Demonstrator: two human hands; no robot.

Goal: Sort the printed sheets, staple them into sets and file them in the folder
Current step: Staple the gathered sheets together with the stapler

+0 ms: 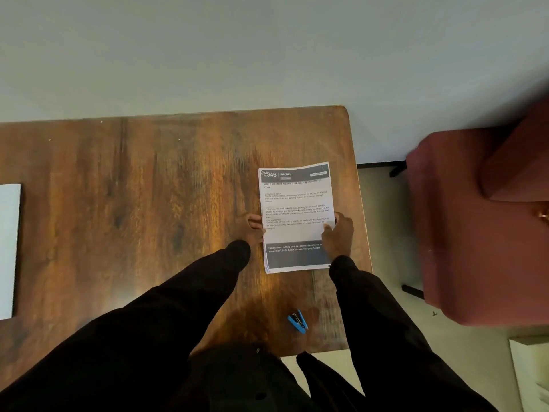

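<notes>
Black sleeves [148, 322] fill the foreground. Stapler [298, 321] on table [118, 203], nearer the body than the sheet stack [297, 215], whose long axis runs away. Right hand [338, 233] pinches its right edge, thumb on top; left hand [251, 226] apparently pinches its left edge.

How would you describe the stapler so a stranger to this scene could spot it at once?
On the wooden table, find the printed sheets near its right edge. Nearer the person, between the black sleeves, lies the stapler: small, bright blue, the only coloured thing there.
</notes>
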